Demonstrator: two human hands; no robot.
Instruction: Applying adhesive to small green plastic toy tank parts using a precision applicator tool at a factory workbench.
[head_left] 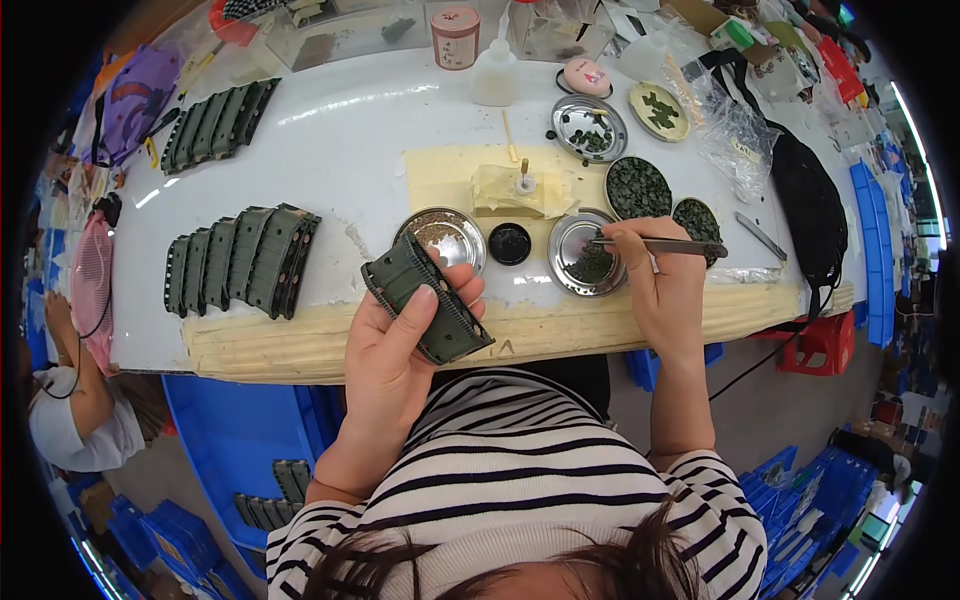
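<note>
My left hand (392, 355) is closed around a dark green curved plastic piece (412, 298) with toothed long edges, thumb on its upper face. In my right hand (662, 290) is a pair of tweezers (690, 247), pinched between thumb and fingers. The tips point left, over a round metal dish (568, 238) with small dark green bits in it. Whether the tips grip a bit is too small to tell. Left of that dish are a small black round pot (510, 243) and another metal dish (467, 243) holding small copper-coloured bits.
Two rows of similar green pieces (240, 262) lie at the left. Bowls of green bits (638, 187), a metal dish (580, 108) and a craft knife (762, 238) are at the right. Behind stand a taped block (500, 195), squeeze bottle (495, 78) and pink tin (456, 40). Yellow padding (300, 350) lines the front edge.
</note>
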